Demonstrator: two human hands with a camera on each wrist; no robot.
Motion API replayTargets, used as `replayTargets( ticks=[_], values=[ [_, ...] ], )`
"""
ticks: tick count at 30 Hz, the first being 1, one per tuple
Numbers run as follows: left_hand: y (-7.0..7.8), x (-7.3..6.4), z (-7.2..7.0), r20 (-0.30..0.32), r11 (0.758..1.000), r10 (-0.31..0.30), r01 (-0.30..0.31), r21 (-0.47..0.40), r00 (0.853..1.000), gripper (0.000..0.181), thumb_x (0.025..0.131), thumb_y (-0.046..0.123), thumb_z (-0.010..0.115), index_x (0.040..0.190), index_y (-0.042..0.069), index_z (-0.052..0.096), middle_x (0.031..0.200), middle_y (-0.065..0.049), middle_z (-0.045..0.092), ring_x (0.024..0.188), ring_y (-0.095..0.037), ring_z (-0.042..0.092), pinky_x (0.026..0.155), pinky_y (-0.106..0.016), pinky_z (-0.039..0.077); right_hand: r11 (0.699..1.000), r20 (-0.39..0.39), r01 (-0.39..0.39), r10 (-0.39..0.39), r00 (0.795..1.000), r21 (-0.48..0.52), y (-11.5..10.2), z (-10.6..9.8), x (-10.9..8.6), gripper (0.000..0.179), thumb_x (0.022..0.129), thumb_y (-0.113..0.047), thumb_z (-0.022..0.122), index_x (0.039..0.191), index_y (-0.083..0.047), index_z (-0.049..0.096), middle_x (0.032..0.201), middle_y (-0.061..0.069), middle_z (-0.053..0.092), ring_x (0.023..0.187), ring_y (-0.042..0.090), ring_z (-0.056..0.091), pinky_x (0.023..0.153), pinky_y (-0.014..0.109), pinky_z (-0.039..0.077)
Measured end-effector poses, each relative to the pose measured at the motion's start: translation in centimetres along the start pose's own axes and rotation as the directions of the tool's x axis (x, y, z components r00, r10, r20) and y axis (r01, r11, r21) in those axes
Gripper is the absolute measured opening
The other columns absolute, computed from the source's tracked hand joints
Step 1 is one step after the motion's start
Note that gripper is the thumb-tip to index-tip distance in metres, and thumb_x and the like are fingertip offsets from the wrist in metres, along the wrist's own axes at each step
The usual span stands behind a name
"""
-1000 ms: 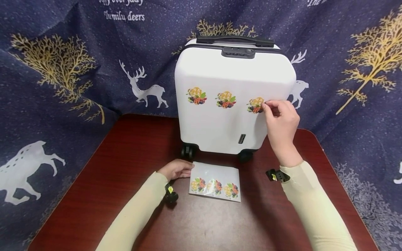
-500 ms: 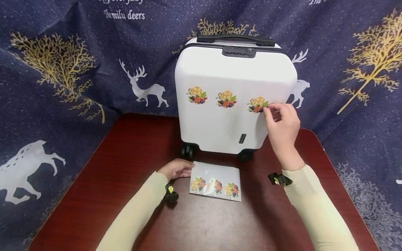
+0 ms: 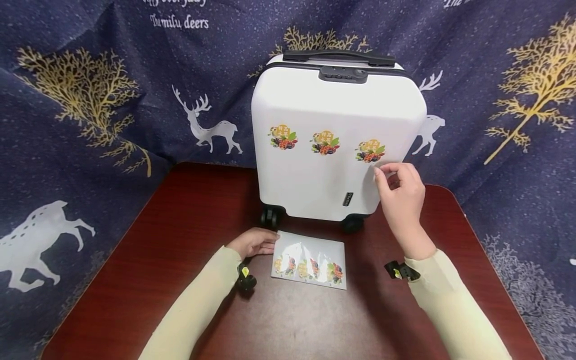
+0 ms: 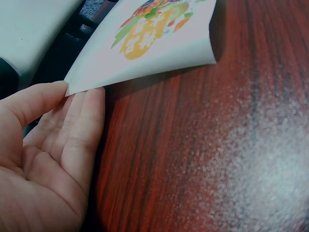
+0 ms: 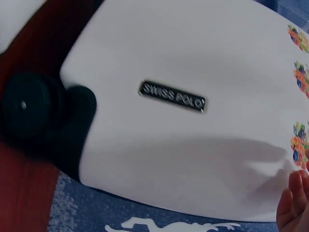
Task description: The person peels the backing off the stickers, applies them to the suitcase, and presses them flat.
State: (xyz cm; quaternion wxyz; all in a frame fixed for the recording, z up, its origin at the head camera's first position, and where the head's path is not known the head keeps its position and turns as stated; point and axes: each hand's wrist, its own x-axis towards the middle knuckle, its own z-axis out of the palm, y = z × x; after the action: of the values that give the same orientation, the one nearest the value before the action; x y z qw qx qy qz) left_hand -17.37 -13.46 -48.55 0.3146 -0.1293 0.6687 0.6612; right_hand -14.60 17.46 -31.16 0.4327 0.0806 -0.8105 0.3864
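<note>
A white suitcase stands upright with three fruit stickers in a row across its front. The rightmost fruit sticker lies against the shell. Just below it is my right hand, thumb and forefinger loosely curved, with nothing visible between them. In the right wrist view, part of the right hand shows at the lower right edge. My left hand pinches the corner of a white sticker sheet, which carries three more fruit stickers along its near side. The left wrist view shows thumb and fingers on that corner, the sheet's edge curving off the table.
The dark red wooden table carries everything. A black wheel of the suitcase rests behind the sheet, and a black handle tops the case. A blue curtain with deer and trees hangs close behind.
My right hand has let go of the rightmost sticker's right edge and moved slightly down. That sticker now shows whole on the suitcase. The left hand stays at the sheet's corner.
</note>
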Motion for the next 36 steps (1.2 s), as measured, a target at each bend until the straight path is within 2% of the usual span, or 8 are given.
replayTargets(
  ticks=[4, 11, 18, 22, 28, 32, 36],
  values=[
    [-0.1, 0.0, 0.0, 0.003, 1.0, 0.004, -0.004, -0.004, 1.0, 0.036, 0.102, 0.006, 0.059, 0.134, -0.01, 0.054, 0.093, -0.004, 0.071, 0.084, -0.012, 0.069, 0.096, -0.035, 0.063, 1.0, 0.037, -0.007, 0.006, 0.999, 0.017, 0.2, 0.3, -1.2, 0.013, 0.094, -0.006, 0.072, 0.095, 0.007, 0.07, 0.088, 0.023, 0.064, 0.074, -0.009, 0.043, 0.066, 0.004, 0.035],
    [-0.1, 0.1, 0.0, -0.003, 1.0, 0.004, -0.004, -0.002, 1.0, 0.038, 0.102, 0.006, 0.059, 0.136, -0.01, 0.054, 0.095, -0.005, 0.072, 0.083, -0.012, 0.069, 0.095, -0.034, 0.064, 1.0, 0.077, -0.011, 0.009, 0.997, 0.022, 0.6, 1.0, -3.4, 0.008, 0.093, -0.003, 0.072, 0.094, 0.005, 0.071, 0.083, 0.02, 0.065, 0.069, 0.004, 0.049, 0.063, 0.003, 0.037],
    [-0.2, 0.1, -0.1, 0.006, 1.0, 0.003, -0.003, -0.003, 1.0, 0.037, 0.102, 0.007, 0.059, 0.135, -0.009, 0.054, 0.095, -0.005, 0.072, 0.083, -0.012, 0.069, 0.094, -0.032, 0.064, 0.999, 0.144, -0.035, 0.03, 0.989, 0.031, 1.0, 1.5, -4.9, 0.008, 0.092, -0.004, 0.073, 0.095, 0.004, 0.071, 0.085, 0.018, 0.067, 0.071, -0.006, 0.046, 0.063, 0.001, 0.038],
    [-0.1, -0.1, 0.0, 0.011, 1.0, 0.003, -0.003, -0.001, 1.0, 0.038, 0.102, 0.006, 0.059, 0.136, -0.009, 0.054, 0.096, -0.005, 0.072, 0.083, -0.012, 0.069, 0.094, -0.032, 0.064, 0.997, 0.211, -0.069, 0.06, 0.976, 0.036, 1.3, 1.8, -6.0, 0.008, 0.092, -0.005, 0.073, 0.096, 0.002, 0.071, 0.087, 0.017, 0.068, 0.072, -0.007, 0.046, 0.062, 0.002, 0.038],
    [0.0, -0.2, 0.1, 0.002, 1.0, 0.004, -0.004, 0.004, 1.0, 0.039, 0.102, 0.007, 0.059, 0.138, -0.009, 0.054, 0.097, -0.006, 0.073, 0.084, -0.012, 0.069, 0.096, -0.034, 0.063, 0.989, 0.35, -0.135, 0.109, 0.93, 0.052, 1.5, 2.6, -8.0, 0.006, 0.093, -0.004, 0.072, 0.098, -0.001, 0.07, 0.092, 0.014, 0.07, 0.07, -0.001, 0.05, 0.059, 0.009, 0.042],
    [0.1, -0.2, 0.1, -0.003, 1.0, -0.002, 0.002, 0.001, 1.0, 0.04, 0.103, 0.009, 0.058, 0.138, -0.008, 0.054, 0.096, -0.005, 0.072, 0.084, -0.012, 0.069, 0.098, -0.034, 0.063, 0.981, 0.443, -0.184, 0.137, 0.886, 0.064, 1.9, 3.4, -9.5, 0.009, 0.093, -0.005, 0.072, 0.101, -0.002, 0.069, 0.1, 0.014, 0.071, 0.073, 0.003, 0.053, 0.061, 0.014, 0.045],
    [0.1, -0.4, 0.1, -0.013, 1.0, -0.006, 0.006, 0.003, 1.0, 0.035, 0.103, 0.01, 0.059, 0.134, -0.008, 0.058, 0.092, -0.004, 0.072, 0.083, -0.012, 0.069, 0.096, -0.034, 0.063, 0.972, 0.524, -0.225, 0.159, 0.837, 0.063, 2.2, 4.4, -10.8, 0.013, 0.094, -0.009, 0.073, 0.105, -0.002, 0.069, 0.099, 0.014, 0.069, 0.075, 0.007, 0.055, 0.062, 0.016, 0.048]
  ],
)
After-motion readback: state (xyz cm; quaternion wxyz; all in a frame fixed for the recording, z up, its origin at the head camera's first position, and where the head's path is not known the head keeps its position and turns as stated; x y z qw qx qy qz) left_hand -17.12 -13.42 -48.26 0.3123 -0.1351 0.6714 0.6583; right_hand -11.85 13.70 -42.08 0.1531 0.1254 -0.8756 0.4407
